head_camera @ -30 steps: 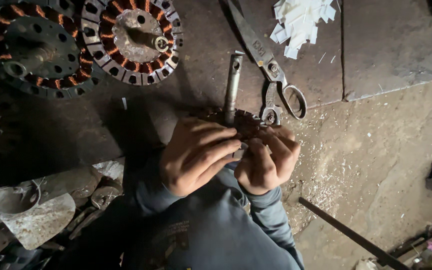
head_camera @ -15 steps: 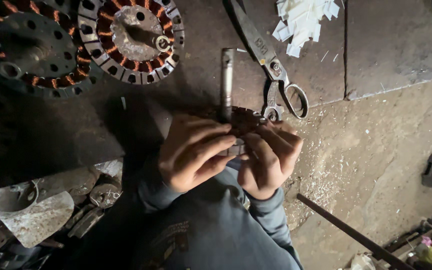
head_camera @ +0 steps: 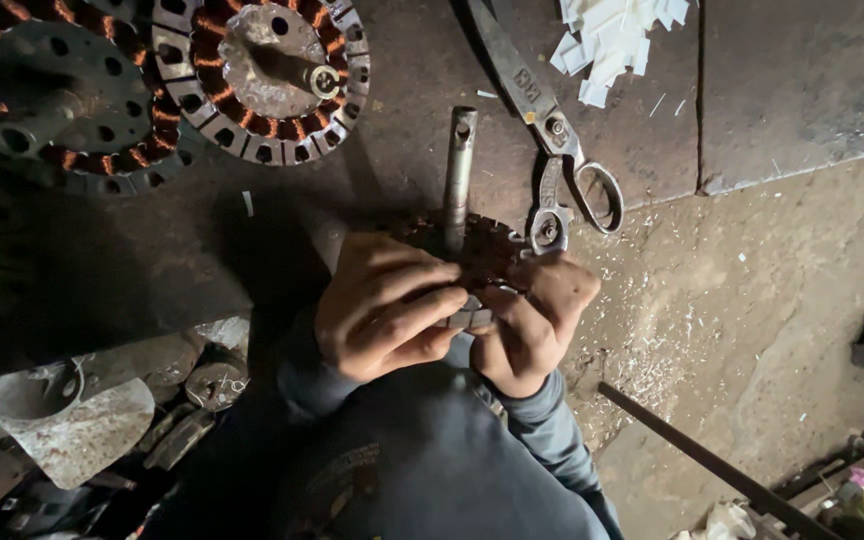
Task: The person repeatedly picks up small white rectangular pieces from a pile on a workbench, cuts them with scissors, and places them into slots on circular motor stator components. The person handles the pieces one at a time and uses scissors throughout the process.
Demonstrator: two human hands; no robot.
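My left hand (head_camera: 384, 310) sits at the middle of the frame, fingers curled shut over the near rim of a small round motor core (head_camera: 480, 255) with copper windings. My right hand (head_camera: 532, 325) is just beside it on the right, fingers also bent closed and pinching at the same rim, the two hands touching where they meet. What the fingertips have hold of under there is hidden, so I cannot tell more than that both are clamped on the core. A steel shaft (head_camera: 459, 170) sticks out of the core's middle and points up the frame, away from me. My blue sleeves (head_camera: 542, 440) run down to the bottom edge.

Touching the right side of the core lie big metal shears (head_camera: 542, 110), blades reaching toward the top middle, loop handles down by my right hand. In the upper right of the frame is a heap of white paper strips (head_camera: 612, 35) on a dark slab (head_camera: 802, 90), and small white scraps are scattered over the dusty floor (head_camera: 772, 300) to the right.

At the upper left are two larger wound discs, one lighter with a metal hub (head_camera: 262, 75) and one darker (head_camera: 47, 95) beside it, their edges overlapping. At the lower left lies a bent metal scoop (head_camera: 57, 425) among scrap pieces. A thin dark rod (head_camera: 697, 460) lies slantwise at the lower right.
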